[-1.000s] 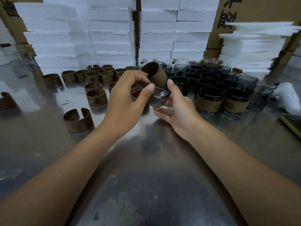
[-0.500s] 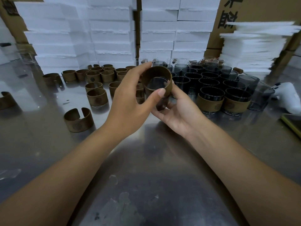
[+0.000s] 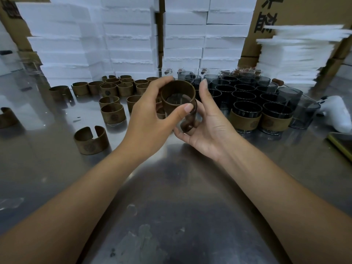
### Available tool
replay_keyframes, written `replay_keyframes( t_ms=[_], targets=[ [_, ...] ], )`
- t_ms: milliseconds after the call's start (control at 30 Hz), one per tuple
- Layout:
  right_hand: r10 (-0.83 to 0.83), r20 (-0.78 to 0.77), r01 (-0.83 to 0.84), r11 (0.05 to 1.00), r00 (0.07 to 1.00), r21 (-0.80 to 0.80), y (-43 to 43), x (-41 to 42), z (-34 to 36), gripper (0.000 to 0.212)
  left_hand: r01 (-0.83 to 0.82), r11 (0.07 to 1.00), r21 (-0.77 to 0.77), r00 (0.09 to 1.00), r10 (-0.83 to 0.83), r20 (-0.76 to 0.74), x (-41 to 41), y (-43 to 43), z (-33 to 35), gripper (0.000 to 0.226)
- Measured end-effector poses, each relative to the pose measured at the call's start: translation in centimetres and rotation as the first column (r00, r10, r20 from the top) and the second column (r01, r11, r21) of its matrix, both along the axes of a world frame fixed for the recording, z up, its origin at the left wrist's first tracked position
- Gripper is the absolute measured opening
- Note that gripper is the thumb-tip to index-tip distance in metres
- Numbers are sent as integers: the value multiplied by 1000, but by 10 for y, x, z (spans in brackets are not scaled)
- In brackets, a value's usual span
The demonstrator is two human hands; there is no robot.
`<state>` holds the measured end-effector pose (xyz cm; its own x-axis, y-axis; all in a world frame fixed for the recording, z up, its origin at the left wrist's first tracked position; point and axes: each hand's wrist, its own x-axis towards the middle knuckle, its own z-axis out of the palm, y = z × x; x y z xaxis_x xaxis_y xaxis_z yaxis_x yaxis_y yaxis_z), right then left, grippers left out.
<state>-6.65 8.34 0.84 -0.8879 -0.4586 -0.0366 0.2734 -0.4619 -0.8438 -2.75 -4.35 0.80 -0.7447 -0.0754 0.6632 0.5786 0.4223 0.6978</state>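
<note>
The brown sleeve (image 3: 178, 92) is held up in the air above the middle of the surface (image 3: 171, 206), near the centre of the scene. It sits around the upper part of a dark glass (image 3: 187, 122), whose lower part sticks out below and to the right of the sleeve. The open mouth of both faces the camera, tilted slightly.

The left grip (image 3: 150, 121) is clenched on the sleeve. Its thumb presses the near rim and its fingers curl over the far left side. The right grip (image 3: 211, 126) grasps the glass from the right and below, with its fingers curled under the base and its thumb standing straight up just beside the sleeve's right edge.

On the surface to the left lies a loose sleeve with an open gap (image 3: 91, 140), alone and nearest the person. Farther left and back stands a cluster of loose sleeves (image 3: 118, 88).

To the right, a block of dark glasses (image 3: 245, 90) stands packed together. The two nearest of them, the sleeved glasses (image 3: 244, 117), already wear brown bands. A row of clear glasses (image 3: 202, 71) stands at the far edge of that block.

At the far right lie a white device (image 3: 337, 113) and, nearer, a yellow-edged object (image 3: 341, 145) cut off by the frame.

Behind everything rise stacked white foam boxes (image 3: 129, 35), a pile of white sheets (image 3: 297, 54) to the right, and a cardboard box (image 3: 304, 8) with dark printed characters.
</note>
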Motion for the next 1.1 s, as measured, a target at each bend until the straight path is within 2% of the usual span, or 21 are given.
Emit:
replay_keyframes(
  t_ms=[133,267,433,533,700,767,1100],
  targets=[
    [42,-27,-43,999,999,-22,1,-2,-2,75,-19,1000,-7,1000,19,-3,0,-2,1,49],
    [45,-33,-47,997,998,-63,-1,-3,-5,47,10,1000,16,1000,-10,23,2,0,2,55],
    [15,-64,-20,996,998,-84,0,-4,-4,34,74,988,132,994,-83,64,1,1,4,47],
    [9,-81,-17,994,997,-106,0,-3,-3,20,70,965,254,986,-105,127,0,1,4,42],
    [-8,-90,-3,992,996,-126,-1,-1,0,27,106,915,388,929,-231,290,-1,3,3,44],
    [-21,-76,11,991,997,-132,-1,0,0,22,138,894,426,897,-295,329,-2,3,3,39],
    [-39,-96,23,987,995,-160,-2,0,0,9,163,830,533,883,-364,297,-7,-2,-5,20]
  ],
)
